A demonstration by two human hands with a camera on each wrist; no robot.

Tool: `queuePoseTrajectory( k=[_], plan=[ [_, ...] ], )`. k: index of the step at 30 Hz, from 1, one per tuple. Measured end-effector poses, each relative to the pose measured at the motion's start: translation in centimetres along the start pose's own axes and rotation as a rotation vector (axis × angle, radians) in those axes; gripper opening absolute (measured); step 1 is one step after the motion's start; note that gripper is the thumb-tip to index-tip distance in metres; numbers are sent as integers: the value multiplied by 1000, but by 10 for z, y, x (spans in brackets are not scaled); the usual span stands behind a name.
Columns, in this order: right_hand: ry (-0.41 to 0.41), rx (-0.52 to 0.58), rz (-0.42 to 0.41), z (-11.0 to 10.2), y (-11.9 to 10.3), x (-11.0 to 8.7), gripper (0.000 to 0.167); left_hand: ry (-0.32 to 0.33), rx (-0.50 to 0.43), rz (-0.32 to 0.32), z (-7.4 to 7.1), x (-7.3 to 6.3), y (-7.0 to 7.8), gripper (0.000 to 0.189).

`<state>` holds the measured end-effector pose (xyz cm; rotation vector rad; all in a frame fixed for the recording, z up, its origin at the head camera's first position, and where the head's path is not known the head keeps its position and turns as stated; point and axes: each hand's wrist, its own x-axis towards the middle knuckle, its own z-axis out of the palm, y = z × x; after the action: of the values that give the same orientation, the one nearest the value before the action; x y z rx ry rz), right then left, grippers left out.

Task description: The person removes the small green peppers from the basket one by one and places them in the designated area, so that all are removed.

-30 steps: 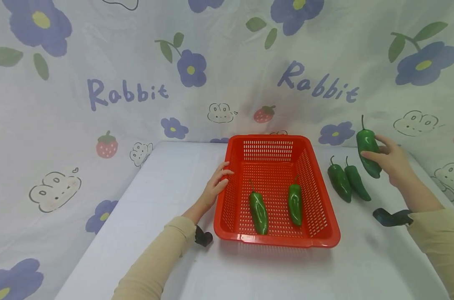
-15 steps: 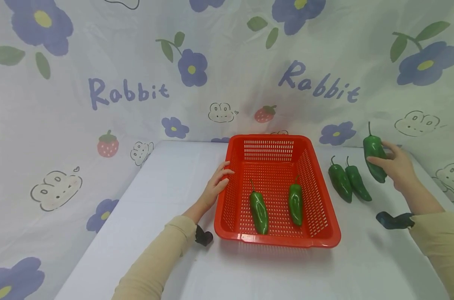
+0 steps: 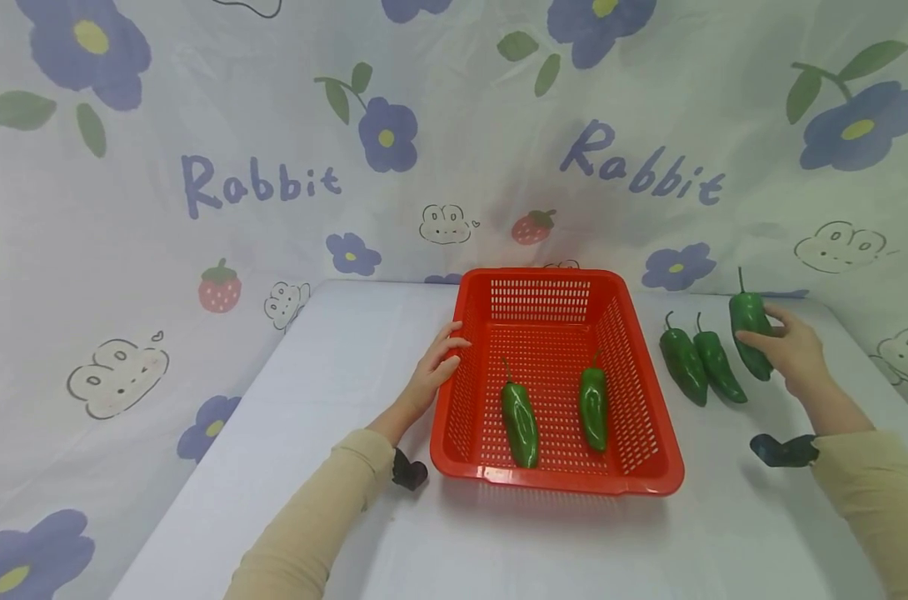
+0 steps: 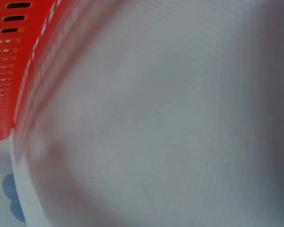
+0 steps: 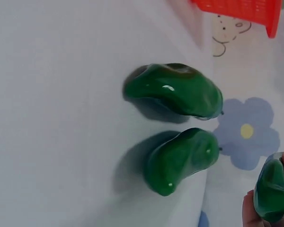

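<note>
In the head view my right hand (image 3: pixel 795 350) holds a green chili pepper (image 3: pixel 750 333) between thumb and fingers, its stem pointing up. That pepper (image 5: pixel 273 191) also shows at the right edge of the right wrist view. Just left of it, two more green peppers, one (image 3: pixel 683 367) and another (image 3: pixel 718 367), lie side by side on the white table. My left hand (image 3: pixel 429 371) rests with extended fingers on the left rim of a red plastic basket (image 3: pixel 555 479). Inside the basket lie a left pepper (image 3: pixel 520 425) and a right pepper (image 3: pixel 593 408), apart from each other.
The white table (image 3: pixel 334 350) carries the basket and the loose peppers. Behind it hangs a patterned cloth (image 3: pixel 454 125) with flowers and rabbits. Dark straps, a left one (image 3: pixel 409 471) and a right one (image 3: pixel 784 450), sit at the wrists.
My right hand has carried its pepper slightly right and down, lower beside the two loose peppers. The left hand, the basket and the other peppers have stayed put.
</note>
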<state>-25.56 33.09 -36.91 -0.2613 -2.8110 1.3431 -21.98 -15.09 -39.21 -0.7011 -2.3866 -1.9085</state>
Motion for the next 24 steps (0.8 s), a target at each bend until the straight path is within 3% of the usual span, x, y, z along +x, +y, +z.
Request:
queuePoseTrajectory(
  k=[24],
  plan=[
    [-28,-95,147,17,48,13,83,0,-18,2,1,0,0,32]
  ],
)
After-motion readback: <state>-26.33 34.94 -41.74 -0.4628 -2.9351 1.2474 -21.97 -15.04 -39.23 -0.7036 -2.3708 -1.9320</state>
